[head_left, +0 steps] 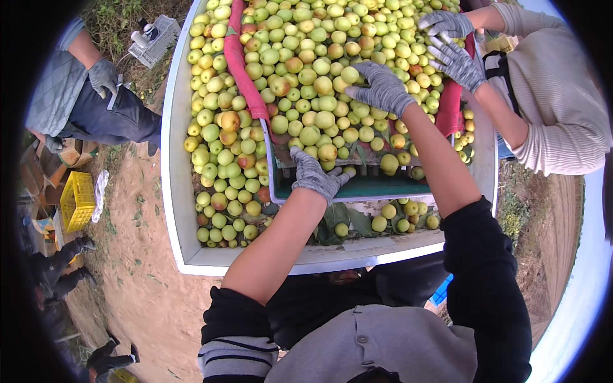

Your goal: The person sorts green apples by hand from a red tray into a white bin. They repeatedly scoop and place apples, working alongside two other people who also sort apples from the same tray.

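Observation:
Yellow-green, jujube-like fruits (310, 135), some with brown patches, fill a large white-rimmed bin (174, 210). A tray or chute with a green bottom (377, 186) and pink cloth along its sides stands within it. My left hand (319, 177), in a grey glove, is at the tray's near left part. Its fingers are spread, with fruits touching the fingers and thumb. My right hand (385, 89), gloved alike, lies over the pile farther back, thumb and fingers apart beside a fruit (350, 75). Its fingertips are partly hidden.
At right, a co-worker's gloved hands (456, 64) reach into the fruits. Another person (83, 96) stands at left beyond the bin. A pink cloth roll (241, 70) edges the tray. A yellow crate (78, 202) and cardboard boxes lie on the dirt ground.

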Available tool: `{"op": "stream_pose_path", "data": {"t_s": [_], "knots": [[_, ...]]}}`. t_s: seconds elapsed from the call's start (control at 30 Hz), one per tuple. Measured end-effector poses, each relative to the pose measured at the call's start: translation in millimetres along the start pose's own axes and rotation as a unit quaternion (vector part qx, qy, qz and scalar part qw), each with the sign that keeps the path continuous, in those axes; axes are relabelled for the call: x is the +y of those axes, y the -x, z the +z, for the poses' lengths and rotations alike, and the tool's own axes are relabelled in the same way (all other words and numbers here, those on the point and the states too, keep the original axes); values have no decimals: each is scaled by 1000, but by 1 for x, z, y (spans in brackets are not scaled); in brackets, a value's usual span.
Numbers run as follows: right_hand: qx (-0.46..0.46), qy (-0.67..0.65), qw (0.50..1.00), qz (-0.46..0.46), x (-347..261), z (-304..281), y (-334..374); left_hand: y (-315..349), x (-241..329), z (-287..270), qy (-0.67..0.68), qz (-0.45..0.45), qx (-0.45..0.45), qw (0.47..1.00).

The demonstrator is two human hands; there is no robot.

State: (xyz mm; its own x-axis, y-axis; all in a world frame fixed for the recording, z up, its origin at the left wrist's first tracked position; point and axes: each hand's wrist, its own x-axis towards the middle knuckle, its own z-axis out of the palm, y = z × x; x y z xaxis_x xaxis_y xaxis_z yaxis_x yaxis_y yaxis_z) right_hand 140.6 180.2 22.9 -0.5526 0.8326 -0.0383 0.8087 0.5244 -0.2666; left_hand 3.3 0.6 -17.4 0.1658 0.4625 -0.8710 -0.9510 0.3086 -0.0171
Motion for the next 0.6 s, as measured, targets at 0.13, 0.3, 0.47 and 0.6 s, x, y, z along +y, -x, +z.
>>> {"op": "stream_pose_path", "data": {"t_s": [0.13, 0.3, 0.47, 0.6], "knots": [[67, 14, 997, -37, -45, -9, 19, 1, -7, 7, -6, 12, -14, 1000], [47, 26, 992, -115, -150, 24, -29, 4, -4, 3, 38, 7, -67, 997], [-84, 168, 969, -159, -134, 21, -24, 6, -2, 3, -8, 25, -77, 997], [-55, 140, 969, -195, -77, 10, 20, 7, -2, 3, -50, 45, -58, 996]]}}
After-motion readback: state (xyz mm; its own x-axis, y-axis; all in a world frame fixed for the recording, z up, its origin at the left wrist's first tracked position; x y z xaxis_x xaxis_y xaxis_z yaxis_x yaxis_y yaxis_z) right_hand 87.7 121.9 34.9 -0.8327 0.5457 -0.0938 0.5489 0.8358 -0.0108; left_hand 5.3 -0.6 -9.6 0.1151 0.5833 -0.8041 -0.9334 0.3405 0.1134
